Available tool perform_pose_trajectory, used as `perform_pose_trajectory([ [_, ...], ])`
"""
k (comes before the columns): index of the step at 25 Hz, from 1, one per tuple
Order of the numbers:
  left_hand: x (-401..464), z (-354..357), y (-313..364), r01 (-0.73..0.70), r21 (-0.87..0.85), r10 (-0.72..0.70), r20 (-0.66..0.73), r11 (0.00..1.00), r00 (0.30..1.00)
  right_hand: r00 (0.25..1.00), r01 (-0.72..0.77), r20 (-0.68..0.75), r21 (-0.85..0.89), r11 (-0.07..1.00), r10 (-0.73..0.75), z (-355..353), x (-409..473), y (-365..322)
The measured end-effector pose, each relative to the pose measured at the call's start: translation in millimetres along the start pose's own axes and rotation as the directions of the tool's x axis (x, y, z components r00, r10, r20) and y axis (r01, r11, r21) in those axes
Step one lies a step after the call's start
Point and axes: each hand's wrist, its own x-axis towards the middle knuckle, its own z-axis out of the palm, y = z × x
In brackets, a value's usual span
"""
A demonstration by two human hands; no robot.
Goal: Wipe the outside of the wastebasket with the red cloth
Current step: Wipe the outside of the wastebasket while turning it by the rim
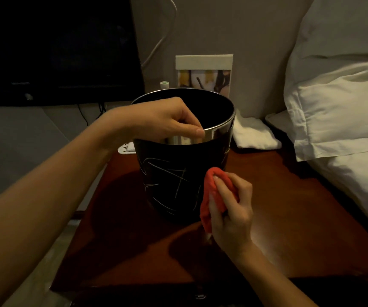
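Now the right hand (231,209) grips the bunched red cloth (211,196), fingers curled round it, and presses it against the lower right of the wastebasket's outer wall. The left hand (167,118) pinches the shiny metal rim at the near side, thumb outside and fingers curled over the edge. The wastebasket (178,173), black with thin pale scribbled lines, stands upright on a reddish-brown bedside table (289,207). Behind it, against the wall, lean a framed card (204,72) and a small white bottle (164,84). A folded white towel (254,134) lies just right of the basket, white pillows (338,107) beyond it, and a dark screen (56,47) stands at the far left.
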Motion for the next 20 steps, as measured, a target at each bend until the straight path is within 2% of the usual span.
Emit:
perform_pose_trajectory([
  [3,10,10,11,0.035,0.172,-0.028,-0.043,0.985,0.999,0.996,-0.074,-0.047,-0.013,0.997,0.074,-8,13,2],
  [7,16,37,6,0.038,0.23,0.031,-0.289,0.973,0.957,0.995,-0.09,-0.033,0.02,0.996,0.091,-8,26,-2],
  [9,10,38,-1,0.013,0.231,0.068,-0.34,0.973,0.938,0.996,-0.074,-0.036,0.033,0.997,0.076,-6,33,-5],
  [13,-1,27,-8,0.004,0.095,0.029,-0.339,0.995,0.94,0.997,-0.027,-0.065,0.034,0.999,0.029,2,45,-13],
  [20,0,26,-13,-0.015,0.083,0.041,-0.324,0.996,0.945,0.995,-0.005,-0.103,-0.07,0.998,-0.002,15,50,-21],
])
